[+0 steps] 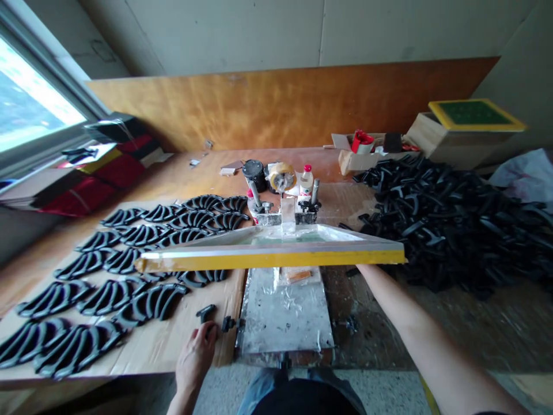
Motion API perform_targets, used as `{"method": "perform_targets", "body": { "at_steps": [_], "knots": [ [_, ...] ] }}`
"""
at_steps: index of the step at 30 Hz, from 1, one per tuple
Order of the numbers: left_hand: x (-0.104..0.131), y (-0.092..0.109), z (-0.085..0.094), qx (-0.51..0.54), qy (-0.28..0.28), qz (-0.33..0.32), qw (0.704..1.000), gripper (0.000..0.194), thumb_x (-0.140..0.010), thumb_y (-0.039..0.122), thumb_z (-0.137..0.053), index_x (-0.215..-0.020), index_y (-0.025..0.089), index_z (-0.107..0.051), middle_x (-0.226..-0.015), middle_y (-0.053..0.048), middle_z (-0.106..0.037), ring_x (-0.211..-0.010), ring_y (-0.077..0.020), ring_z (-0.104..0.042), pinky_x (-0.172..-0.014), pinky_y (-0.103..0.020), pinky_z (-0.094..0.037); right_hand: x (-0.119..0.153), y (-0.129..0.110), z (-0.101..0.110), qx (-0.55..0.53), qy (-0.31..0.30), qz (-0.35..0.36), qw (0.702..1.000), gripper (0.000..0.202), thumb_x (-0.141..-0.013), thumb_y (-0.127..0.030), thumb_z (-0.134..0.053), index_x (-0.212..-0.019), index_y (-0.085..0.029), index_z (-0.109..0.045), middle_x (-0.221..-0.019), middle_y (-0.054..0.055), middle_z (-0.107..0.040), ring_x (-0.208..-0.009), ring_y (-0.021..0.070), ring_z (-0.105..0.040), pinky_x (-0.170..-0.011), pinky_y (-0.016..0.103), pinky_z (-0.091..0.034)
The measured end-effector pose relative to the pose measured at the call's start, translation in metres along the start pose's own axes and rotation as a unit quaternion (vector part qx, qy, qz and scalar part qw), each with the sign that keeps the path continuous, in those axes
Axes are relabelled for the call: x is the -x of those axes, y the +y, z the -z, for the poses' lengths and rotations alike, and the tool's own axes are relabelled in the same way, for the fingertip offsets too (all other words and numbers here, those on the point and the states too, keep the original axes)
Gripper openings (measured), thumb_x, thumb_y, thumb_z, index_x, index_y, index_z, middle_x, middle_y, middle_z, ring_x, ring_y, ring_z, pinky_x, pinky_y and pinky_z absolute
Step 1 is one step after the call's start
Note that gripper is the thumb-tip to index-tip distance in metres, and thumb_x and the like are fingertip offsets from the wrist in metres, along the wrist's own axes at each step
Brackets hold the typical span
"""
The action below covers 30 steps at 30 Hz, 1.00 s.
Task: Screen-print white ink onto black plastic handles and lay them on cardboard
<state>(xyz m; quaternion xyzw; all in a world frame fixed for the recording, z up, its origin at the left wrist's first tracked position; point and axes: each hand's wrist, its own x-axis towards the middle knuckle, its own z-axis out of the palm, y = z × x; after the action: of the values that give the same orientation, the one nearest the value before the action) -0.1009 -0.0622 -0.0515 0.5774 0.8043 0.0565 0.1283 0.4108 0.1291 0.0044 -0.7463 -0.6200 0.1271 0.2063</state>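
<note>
My left hand [196,353] is at the front of the table, left of the metal base plate [285,314], its fingers closed on a black plastic handle [206,313] with a T-shaped end. Just right of it, a black clamp knob [228,324] sticks out from the plate's side. A screen-printing frame [272,259] with yellow tape along its front edge is raised above the plate. My right forearm reaches up under the frame's right end, and the hand itself is hidden behind it. A small orange-brown strip [299,276] lies on a block below the frame.
Rows of curved black handles [147,300] lie on cardboard at the left. A big heap of black handles [440,219] covers the right side. Behind the frame stand a tape roll [282,177], a red-capped bottle [306,180] and a black tub [254,174]. Cartons [453,141] sit back right.
</note>
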Motion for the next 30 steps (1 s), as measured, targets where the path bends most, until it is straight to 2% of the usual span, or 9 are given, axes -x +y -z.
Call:
{"method": "perform_targets", "body": {
  "at_steps": [5, 7, 9, 11, 13, 16, 20, 24, 30],
  "knots": [
    [-0.003, 0.005, -0.006, -0.004, 0.007, -0.054, 0.998, 0.035, -0.095, 0.042, -0.038, -0.111, 0.025, -0.064, -0.094, -0.005, -0.064, -0.081, -0.0186, -0.065, -0.066, -0.026, -0.044, 0.032, 0.029, -0.012, 0.074, -0.092, 0.056, 0.991, 0.036, -0.076, -0.008, -0.055, -0.109, -0.015, -0.067, -0.116, 0.017, -0.066, -0.113, 0.0259, -0.057, -0.101, 0.036, -0.040],
    [-0.002, 0.005, -0.005, 0.000, 0.008, -0.063, 0.998, 0.037, -0.096, 0.041, -0.038, -0.116, 0.023, -0.063, -0.094, -0.006, -0.064, -0.079, -0.0182, -0.064, -0.065, -0.026, -0.044, 0.038, 0.039, -0.008, 0.102, -0.078, 0.056, 0.990, 0.029, -0.076, -0.010, -0.055, -0.103, -0.013, -0.067, -0.109, 0.017, -0.068, -0.107, 0.0258, -0.060, -0.097, 0.035, -0.042],
    [0.002, 0.006, -0.002, 0.004, 0.020, -0.063, 0.998, 0.042, -0.096, 0.042, -0.038, -0.126, 0.022, -0.058, -0.098, -0.007, -0.064, -0.079, -0.0186, -0.064, -0.067, -0.028, -0.045, 0.040, 0.042, -0.001, 0.082, -0.027, 0.025, 0.996, 0.019, -0.079, -0.019, -0.058, -0.094, -0.013, -0.066, -0.098, 0.016, -0.068, -0.097, 0.0264, -0.062, -0.090, 0.035, -0.045],
    [0.007, 0.009, 0.003, 0.008, 0.051, -0.053, 0.997, 0.046, -0.096, 0.043, -0.037, -0.134, 0.020, -0.052, -0.103, -0.009, -0.064, -0.082, -0.0195, -0.064, -0.070, -0.030, -0.046, 0.041, 0.030, 0.006, 0.010, 0.017, 0.002, 1.000, 0.017, -0.078, -0.032, -0.063, -0.084, -0.016, -0.063, -0.085, 0.011, -0.067, -0.084, 0.0252, -0.063, -0.081, 0.035, -0.048],
    [0.011, 0.014, 0.009, 0.019, 0.088, -0.033, 0.995, 0.048, -0.096, 0.043, -0.038, -0.136, 0.020, -0.049, -0.109, -0.010, -0.062, -0.085, -0.0197, -0.064, -0.071, -0.031, -0.047, 0.045, 0.005, 0.008, -0.079, 0.035, 0.027, 0.996, 0.022, -0.077, -0.039, -0.065, -0.079, -0.019, -0.059, -0.077, 0.006, -0.065, -0.075, 0.0224, -0.061, -0.075, 0.034, -0.048],
    [0.009, 0.025, 0.017, 0.067, 0.123, -0.023, 0.990, 0.045, -0.095, 0.043, -0.041, -0.132, 0.020, -0.052, -0.112, -0.011, -0.062, -0.088, -0.0195, -0.065, -0.072, -0.031, -0.049, 0.058, -0.048, -0.001, -0.164, 0.012, 0.168, 0.972, 0.017, -0.081, -0.035, -0.065, -0.082, -0.021, -0.056, -0.082, 0.003, -0.063, -0.077, 0.0196, -0.060, -0.075, 0.032, -0.046],
    [-0.008, 0.048, 0.029, 0.139, 0.149, -0.052, 0.978, 0.043, -0.093, 0.042, -0.045, -0.128, 0.020, -0.054, -0.109, -0.010, -0.063, -0.088, -0.0194, -0.065, -0.076, -0.033, -0.051, 0.076, -0.099, -0.025, -0.139, -0.039, 0.328, 0.934, 0.012, -0.084, -0.015, -0.061, -0.078, -0.021, -0.054, -0.089, 0.003, -0.062, -0.089, 0.0195, -0.057, -0.082, 0.032, -0.045],
    [-0.024, 0.075, 0.043, 0.191, 0.158, -0.086, 0.965, 0.041, -0.093, 0.043, -0.046, -0.126, 0.021, -0.056, -0.110, -0.009, -0.062, -0.085, -0.0187, -0.065, -0.077, -0.034, -0.053, 0.077, -0.108, -0.039, -0.084, -0.046, 0.375, 0.922, 0.014, -0.086, -0.008, -0.058, -0.079, -0.021, -0.056, -0.092, 0.005, -0.063, -0.093, 0.0200, -0.054, -0.084, 0.032, -0.044],
    [-0.043, 0.121, 0.082, 0.299, 0.181, -0.133, 0.928, 0.041, -0.090, 0.042, -0.051, -0.123, 0.019, -0.058, -0.110, -0.010, -0.059, -0.079, -0.0157, -0.064, -0.075, -0.034, -0.054, 0.077, -0.111, -0.032, 0.027, -0.067, 0.407, 0.910, 0.009, -0.090, -0.016, -0.057, -0.092, -0.019, -0.064, -0.100, 0.007, -0.066, -0.099, 0.0216, -0.055, -0.087, 0.035, -0.046]
  ]
}}
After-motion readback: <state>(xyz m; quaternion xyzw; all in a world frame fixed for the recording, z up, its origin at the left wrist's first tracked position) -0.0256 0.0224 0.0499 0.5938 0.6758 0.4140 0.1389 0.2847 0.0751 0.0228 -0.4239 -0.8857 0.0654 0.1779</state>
